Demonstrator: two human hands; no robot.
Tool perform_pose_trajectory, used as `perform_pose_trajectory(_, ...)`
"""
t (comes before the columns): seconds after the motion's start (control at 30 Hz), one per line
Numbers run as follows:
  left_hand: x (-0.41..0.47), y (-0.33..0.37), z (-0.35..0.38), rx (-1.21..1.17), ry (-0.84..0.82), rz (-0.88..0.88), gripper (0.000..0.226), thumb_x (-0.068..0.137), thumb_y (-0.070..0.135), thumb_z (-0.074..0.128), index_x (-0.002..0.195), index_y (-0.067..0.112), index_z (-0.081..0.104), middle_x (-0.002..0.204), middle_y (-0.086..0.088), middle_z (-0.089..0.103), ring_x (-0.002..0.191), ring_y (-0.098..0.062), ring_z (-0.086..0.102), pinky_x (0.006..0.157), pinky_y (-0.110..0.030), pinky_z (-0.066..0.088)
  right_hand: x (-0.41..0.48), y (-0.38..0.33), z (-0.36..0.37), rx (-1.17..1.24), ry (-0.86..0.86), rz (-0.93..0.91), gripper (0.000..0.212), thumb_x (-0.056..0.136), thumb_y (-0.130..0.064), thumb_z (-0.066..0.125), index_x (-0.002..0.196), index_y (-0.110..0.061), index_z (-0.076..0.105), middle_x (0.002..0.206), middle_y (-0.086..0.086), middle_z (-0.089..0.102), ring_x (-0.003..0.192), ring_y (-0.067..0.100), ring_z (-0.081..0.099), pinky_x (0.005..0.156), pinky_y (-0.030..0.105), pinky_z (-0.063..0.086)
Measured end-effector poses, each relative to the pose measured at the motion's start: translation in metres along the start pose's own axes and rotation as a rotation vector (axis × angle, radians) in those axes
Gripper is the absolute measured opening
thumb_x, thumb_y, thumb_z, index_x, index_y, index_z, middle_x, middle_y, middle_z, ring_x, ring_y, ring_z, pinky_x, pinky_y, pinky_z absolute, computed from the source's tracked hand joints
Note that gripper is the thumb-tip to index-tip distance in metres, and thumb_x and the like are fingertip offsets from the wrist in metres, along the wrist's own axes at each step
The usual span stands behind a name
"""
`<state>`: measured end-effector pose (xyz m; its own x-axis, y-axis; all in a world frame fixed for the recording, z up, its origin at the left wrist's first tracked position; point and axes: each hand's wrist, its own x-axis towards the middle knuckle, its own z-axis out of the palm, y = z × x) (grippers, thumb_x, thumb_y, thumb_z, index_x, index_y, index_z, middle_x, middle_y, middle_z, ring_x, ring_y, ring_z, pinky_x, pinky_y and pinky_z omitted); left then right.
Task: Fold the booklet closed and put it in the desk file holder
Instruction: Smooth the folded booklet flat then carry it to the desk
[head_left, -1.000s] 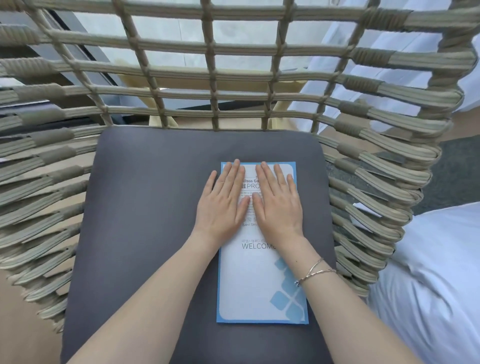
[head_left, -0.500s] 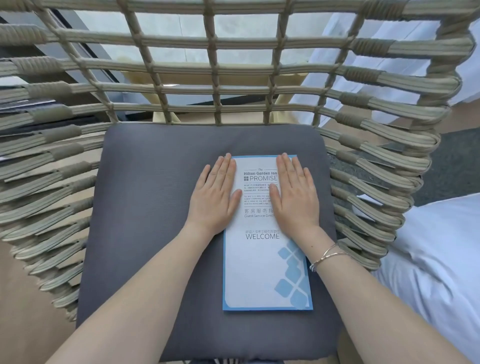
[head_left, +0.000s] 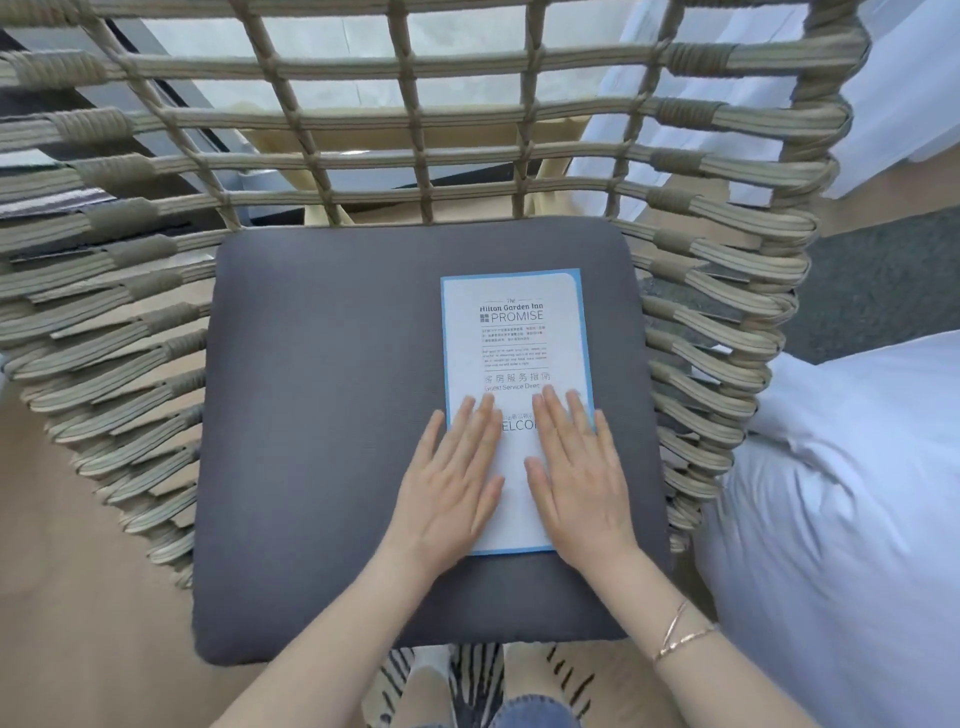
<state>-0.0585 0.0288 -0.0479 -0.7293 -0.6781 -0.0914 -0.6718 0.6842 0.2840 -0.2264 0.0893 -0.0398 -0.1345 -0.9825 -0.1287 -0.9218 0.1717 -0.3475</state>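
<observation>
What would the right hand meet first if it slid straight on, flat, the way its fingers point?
The right hand lies flat on the booklet, fingers pointing toward the chair back. Sliding on, it would cross the booklet's printed upper half, then bare cushion, and probably meet the woven chair back first.

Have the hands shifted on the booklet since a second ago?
Yes. Both the left hand and right hand have slid toward the person, from the title end of the booklet to its near end.

Bare forearms, no sleeves. Thin gold double-strand bracelet (head_left: 681, 631) just behind the right hand (head_left: 581, 480). Nothing worn on the left hand (head_left: 451, 486). Blue jeans (head_left: 524, 716) below.
</observation>
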Motion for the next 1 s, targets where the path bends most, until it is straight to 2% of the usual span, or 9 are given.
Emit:
perform_pose_trajectory(0.13, -0.017, 0.026, 0.026, -0.031, -0.033, -0.024, 0.058, 0.097, 0.024, 0.029, 0.149, 0.000, 0.029, 0.158, -0.014, 0.026, 0.146, -0.031, 0.024, 0.115, -0.048, 0.022, -0.016, -0.015, 0.027, -0.008, -0.055, -0.016, 0.059, 0.100, -0.033, 0.033, 0.153, -0.009, 0.026, 0.161, 0.005, 0.027, 0.150, 0.024, 0.025, 0.121, 0.046, 0.016)
perform_pose_trajectory(0.23, -0.014, 0.025, 0.036, -0.026, -0.058, -0.073, 0.059, 0.097, 0.024, 0.025, 0.150, 0.000, 0.024, 0.159, -0.014, 0.023, 0.147, -0.030, 0.020, 0.116, -0.047, 0.021, -0.013, -0.013, 0.038, -0.074, -0.069, 0.010, 0.059, 0.100, -0.033, 0.031, 0.153, -0.007, 0.032, 0.161, 0.006, 0.030, 0.149, 0.025, 0.026, 0.120, 0.046, 0.017)
perform_pose_trajectory(0.43, -0.019, 0.012, 0.038, -0.033, -0.080, -0.023, 0.058, 0.100, 0.031, 0.029, 0.150, 0.001, 0.028, 0.159, -0.015, 0.023, 0.148, -0.028, 0.021, 0.119, -0.046, 0.020, -0.018, 0.004, 0.037, -0.121, -0.073, -0.023, 0.065, 0.098, -0.038, 0.035, 0.153, -0.003, 0.031, 0.161, 0.011, 0.027, 0.149, 0.025, 0.026, 0.120, 0.045, 0.019)
perform_pose_trajectory(0.63, -0.038, -0.013, 0.030, 0.006, -0.101, -0.089, 0.064, 0.098, 0.036, 0.029, 0.151, 0.001, 0.021, 0.160, -0.015, 0.019, 0.149, -0.026, 0.018, 0.121, -0.042, 0.011, -0.026, 0.028, 0.022, -0.122, -0.040, 0.037, 0.069, 0.094, -0.034, 0.040, 0.152, 0.002, 0.030, 0.160, 0.017, 0.029, 0.149, 0.027, 0.025, 0.122, 0.041, 0.015)
perform_pose_trajectory(0.83, -0.038, -0.016, 0.039, 0.012, -0.129, -0.098, 0.065, 0.099, 0.037, 0.026, 0.153, 0.001, 0.014, 0.162, -0.015, 0.013, 0.150, -0.026, 0.012, 0.122, -0.043, 0.009, -0.027, 0.028, 0.029, -0.129, -0.070, 0.055, 0.071, 0.093, -0.035, 0.039, 0.152, 0.003, 0.029, 0.160, 0.016, 0.026, 0.149, 0.029, 0.025, 0.121, 0.043, 0.017)
perform_pose_trajectory(1.0, -0.037, -0.008, 0.021, 0.000, -0.193, -0.117, 0.065, 0.098, 0.037, 0.028, 0.151, -0.001, 0.021, 0.160, -0.018, 0.020, 0.148, -0.030, 0.021, 0.119, -0.045, 0.016, -0.027, 0.024, 0.015, -0.090, -0.123, 0.071, 0.069, 0.094, -0.035, 0.038, 0.152, 0.002, 0.029, 0.161, 0.015, 0.025, 0.149, 0.029, 0.024, 0.121, 0.043, 0.016)
